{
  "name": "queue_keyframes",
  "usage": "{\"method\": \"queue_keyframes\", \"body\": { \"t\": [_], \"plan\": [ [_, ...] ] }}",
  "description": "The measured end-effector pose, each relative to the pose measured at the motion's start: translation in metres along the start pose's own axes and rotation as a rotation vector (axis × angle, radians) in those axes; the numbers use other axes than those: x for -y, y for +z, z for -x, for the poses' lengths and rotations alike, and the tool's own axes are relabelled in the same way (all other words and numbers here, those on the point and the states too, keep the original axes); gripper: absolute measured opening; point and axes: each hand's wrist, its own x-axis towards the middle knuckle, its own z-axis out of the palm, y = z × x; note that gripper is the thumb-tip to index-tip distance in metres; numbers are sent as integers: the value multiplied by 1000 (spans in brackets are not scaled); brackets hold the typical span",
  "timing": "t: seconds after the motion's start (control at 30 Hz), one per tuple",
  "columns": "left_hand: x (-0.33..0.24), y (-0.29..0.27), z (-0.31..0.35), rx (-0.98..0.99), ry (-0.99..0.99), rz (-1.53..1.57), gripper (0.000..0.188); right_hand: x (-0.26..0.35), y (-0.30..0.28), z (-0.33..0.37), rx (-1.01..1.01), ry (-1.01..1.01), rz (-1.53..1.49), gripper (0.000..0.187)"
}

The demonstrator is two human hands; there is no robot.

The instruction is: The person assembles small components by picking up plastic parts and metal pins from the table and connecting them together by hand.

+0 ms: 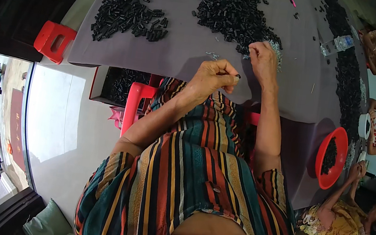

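My left hand (211,78) is closed in a pinch over the near edge of the grey-covered table. A small black plastic piece (238,76) shows at its thumb and fingertip. My right hand (264,61) is a little farther away, fingers curled together beside a small heap of silver metal bits (276,50); whatever it may hold is too small to make out. Just beyond it spreads a large pile of black plastic pieces (231,13). A few loose silver bits (212,55) lie beyond my left hand. Farther left is another black pile (128,15).
Below the table edge, a box (99,83) contains more black pieces. A red bowl (342,158), a clear plastic bottle (343,42) and a long black strip of pieces (347,77) are at right, where other people sit working. A red stool (56,31) stands left.
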Motion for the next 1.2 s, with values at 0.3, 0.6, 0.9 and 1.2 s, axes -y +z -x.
{"method": "queue_keyframes", "body": {
  "t": [0.3,0.6,0.9,1.2],
  "plan": [
    [6,-4,-4,-44,-33,1,3,-4,-7,-9,235,-14,-110,11],
    [6,-4,-3,-42,-50,8,3,-14,-30,6,67,164,-202,11],
    [3,-1,-1,-38,-52,-12,3,-12,-29,14,317,61,-72,7],
    [1,0,-1,-30,-44,-31,4,2,-15,18,246,-53,244,9]
  ]
}}
